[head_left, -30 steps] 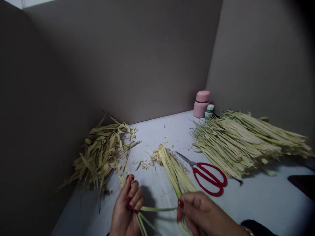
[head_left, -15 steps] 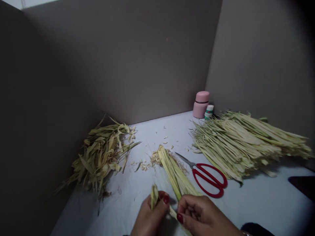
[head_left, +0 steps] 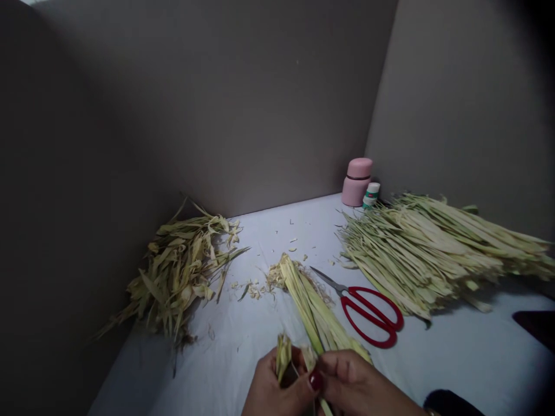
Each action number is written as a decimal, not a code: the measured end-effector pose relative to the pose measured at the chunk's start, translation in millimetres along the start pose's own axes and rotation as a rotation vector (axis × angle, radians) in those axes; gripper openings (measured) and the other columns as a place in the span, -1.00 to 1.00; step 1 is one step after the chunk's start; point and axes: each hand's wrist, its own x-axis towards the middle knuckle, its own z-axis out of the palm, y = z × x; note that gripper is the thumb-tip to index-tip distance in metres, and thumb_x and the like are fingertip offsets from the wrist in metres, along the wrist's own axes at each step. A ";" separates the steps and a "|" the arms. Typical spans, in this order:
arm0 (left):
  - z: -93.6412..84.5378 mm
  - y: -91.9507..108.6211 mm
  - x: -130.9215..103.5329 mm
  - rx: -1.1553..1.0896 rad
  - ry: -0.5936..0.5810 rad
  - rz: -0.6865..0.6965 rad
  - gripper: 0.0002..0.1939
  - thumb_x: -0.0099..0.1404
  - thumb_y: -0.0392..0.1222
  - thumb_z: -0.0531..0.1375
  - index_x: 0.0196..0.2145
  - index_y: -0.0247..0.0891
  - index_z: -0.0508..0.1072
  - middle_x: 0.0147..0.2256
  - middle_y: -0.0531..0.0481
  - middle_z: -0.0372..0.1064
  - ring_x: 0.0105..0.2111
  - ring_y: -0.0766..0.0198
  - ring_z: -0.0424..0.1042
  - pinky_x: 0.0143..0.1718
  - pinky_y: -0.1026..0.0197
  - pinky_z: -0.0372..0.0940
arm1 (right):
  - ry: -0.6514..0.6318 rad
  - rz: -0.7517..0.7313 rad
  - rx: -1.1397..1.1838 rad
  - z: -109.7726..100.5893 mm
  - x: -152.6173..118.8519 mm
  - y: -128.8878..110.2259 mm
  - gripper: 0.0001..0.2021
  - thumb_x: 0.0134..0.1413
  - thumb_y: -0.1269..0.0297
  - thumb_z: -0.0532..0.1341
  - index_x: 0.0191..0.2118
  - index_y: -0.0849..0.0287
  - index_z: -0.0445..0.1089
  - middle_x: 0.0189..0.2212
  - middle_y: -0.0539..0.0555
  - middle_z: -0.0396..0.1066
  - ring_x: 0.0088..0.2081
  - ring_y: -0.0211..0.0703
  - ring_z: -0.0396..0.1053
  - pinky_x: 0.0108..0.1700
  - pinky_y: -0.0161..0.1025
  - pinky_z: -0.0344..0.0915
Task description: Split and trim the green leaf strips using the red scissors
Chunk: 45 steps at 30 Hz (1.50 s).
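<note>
My left hand (head_left: 277,384) is closed around a folded pale yellow-green leaf strip (head_left: 284,355), whose end sticks up between the fingers. Close against it, my right hand (head_left: 349,378) pinches a pale strip (head_left: 309,358) near the same spot. Whether both strips are one piece I cannot tell, as fingers cover the join. Just beyond the right hand lies a small bundle of long leaf strips (head_left: 307,306), partly hidden by that hand. Red-handled scissors (head_left: 370,315) rest to its right, blades pointing away to the left.
A tangled heap of dry leaves (head_left: 182,271) lies on the left. Long stalks (head_left: 437,248) are piled on the right. Behind them stand a pink flask (head_left: 357,184) and a small white-and-green bottle (head_left: 372,195). Scraps (head_left: 255,289) litter the white surface; grey panels (head_left: 243,115) enclose it.
My hands have come together, the left moving right toward the right hand. A pale strip now shows upright between them. The view has shifted slightly.
</note>
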 end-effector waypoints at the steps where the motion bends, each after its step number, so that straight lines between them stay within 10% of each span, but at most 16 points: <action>1: -0.5 0.0 0.3 0.079 0.021 0.009 -0.61 -0.26 -0.01 0.37 -0.60 -0.30 0.32 -0.69 0.12 0.20 -0.66 0.40 0.15 -0.58 0.30 0.04 | 0.002 -0.005 -0.014 -0.2 0.4 1.1 -0.59 -0.10 -0.10 0.14 -0.47 0.24 0.26 -0.72 -0.16 0.07 -0.71 -0.46 -0.05 -0.69 -0.47 -0.13; 17: -5.5 -5.5 3.4 0.132 0.064 0.067 -0.63 -0.08 0.04 0.28 -0.55 -0.36 0.35 -0.61 0.04 0.24 -0.55 0.36 0.21 -0.47 0.28 0.11 | 0.081 0.060 0.224 -0.4 1.0 0.4 -0.67 -0.27 0.08 0.31 -0.47 0.20 0.22 -0.72 -0.17 0.14 -0.73 -0.47 0.06 -0.69 -0.48 -0.08; 22: 2.6 -5.6 2.0 0.134 -0.184 0.040 -0.51 -0.20 0.08 0.32 -0.42 -0.29 0.26 -0.59 0.05 0.27 -0.59 0.31 0.26 -0.54 0.24 0.14 | 0.177 0.027 0.203 0.7 2.8 -2.0 -0.69 -0.23 0.12 0.30 -0.48 0.26 0.27 -0.71 -0.13 0.22 -0.73 -0.51 0.09 -0.70 -0.51 -0.04; 27: -5.9 -6.2 5.7 0.313 -0.034 0.009 -0.57 -0.16 0.04 0.32 -0.52 -0.35 0.28 -0.61 0.07 0.22 -0.58 0.39 0.16 -0.49 0.26 0.06 | 0.172 -0.010 0.178 -3.0 4.9 -3.9 -0.66 -0.17 0.06 0.26 -0.46 0.27 0.27 -0.76 -0.15 0.21 -0.75 -0.52 0.08 -0.73 -0.54 -0.06; 45: -1.3 -1.2 1.3 0.298 -0.039 -0.031 -0.56 -0.18 0.14 0.27 -0.60 -0.32 0.30 -0.67 0.01 0.25 -0.62 0.34 0.18 -0.52 0.26 0.07 | 0.172 -0.123 0.039 -11.7 11.4 8.4 -0.66 -0.11 0.00 0.20 -0.48 0.22 0.21 -0.71 -0.15 0.20 -0.75 -0.49 0.12 -0.73 -0.52 -0.02</action>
